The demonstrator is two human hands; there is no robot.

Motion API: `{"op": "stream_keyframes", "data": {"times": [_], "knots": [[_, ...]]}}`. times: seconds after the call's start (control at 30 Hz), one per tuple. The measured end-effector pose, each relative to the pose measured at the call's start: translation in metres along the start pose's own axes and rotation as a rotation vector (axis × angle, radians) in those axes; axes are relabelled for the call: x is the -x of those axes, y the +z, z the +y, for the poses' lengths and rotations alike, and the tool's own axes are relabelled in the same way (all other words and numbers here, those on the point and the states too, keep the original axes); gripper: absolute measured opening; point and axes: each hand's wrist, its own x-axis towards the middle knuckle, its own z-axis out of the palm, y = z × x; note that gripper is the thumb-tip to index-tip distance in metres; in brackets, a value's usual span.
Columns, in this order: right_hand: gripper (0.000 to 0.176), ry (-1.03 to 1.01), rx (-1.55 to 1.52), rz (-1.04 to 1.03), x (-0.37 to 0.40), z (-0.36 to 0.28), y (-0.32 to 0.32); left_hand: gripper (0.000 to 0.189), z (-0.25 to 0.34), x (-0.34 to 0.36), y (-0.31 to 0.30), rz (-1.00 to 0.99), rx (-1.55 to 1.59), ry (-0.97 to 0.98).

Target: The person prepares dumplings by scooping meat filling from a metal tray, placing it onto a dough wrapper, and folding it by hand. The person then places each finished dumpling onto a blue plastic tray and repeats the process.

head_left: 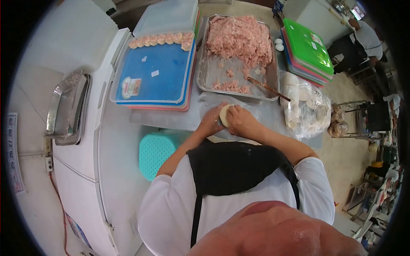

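A round, pale piece of dough (224,115) is held between my two hands over the near edge of the table. My left hand (210,120) is closed around its left side. My right hand (243,123) grips it from the right, with bent fingers at its edge. Under the hands lies a clear plastic sheet (206,104). Just beyond is a metal tray (239,94) with a big mound of pink ground meat (239,38) and a thin wooden stick (268,88) leaning over its rim. A bag of dough pieces (304,104) sits to the right.
Blue-lidded stacked containers (149,81) at left bear a row of filled dumplings (160,40). Green-lidded containers (309,45) stand at right, beside two white eggs (279,44). A turquoise stool (156,155) is below the table. Metal trays (68,106) rest on a white freezer (81,153). Another person (367,40) is far right.
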Motion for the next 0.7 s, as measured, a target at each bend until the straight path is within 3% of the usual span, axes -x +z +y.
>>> {"op": "stream_keyframes", "data": {"times": [0.07, 0.17, 0.23, 0.27, 0.37, 0.47, 0.57, 0.7], "knots": [[0.039, -0.003, -0.024, 0.063, -0.001, 0.005, 0.006, 0.106, -0.006, 0.000, 0.004, 0.013, -0.037, 0.041], [0.036, 0.018, -0.153, 0.111, -0.002, 0.026, 0.016, 0.107, 0.017, -0.001, -0.009, -0.064, 0.061, -0.157], [0.035, 0.048, -0.336, 0.186, -0.001, 0.041, 0.013, 0.106, 0.017, -0.001, -0.009, 0.031, 0.098, -0.077], [0.036, 0.140, -0.459, 0.139, 0.002, 0.051, 0.010, 0.105, 0.019, -0.004, -0.009, 0.077, 0.119, -0.037], [0.038, 0.410, -0.792, -0.008, 0.012, 0.072, -0.001, 0.099, 0.019, -0.017, -0.014, -0.087, -0.025, -0.163], [0.037, 0.519, -1.250, 0.062, 0.019, 0.077, -0.001, 0.094, 0.009, -0.031, -0.017, -0.254, -0.163, -0.072], [0.036, 0.592, -1.502, 0.173, 0.023, 0.083, -0.010, 0.090, 0.029, -0.030, -0.017, -0.214, -0.221, 0.053], [0.039, 0.679, -1.929, 0.224, 0.023, 0.092, -0.016, 0.095, 0.022, -0.030, -0.005, -0.224, -0.276, -0.037]]}}
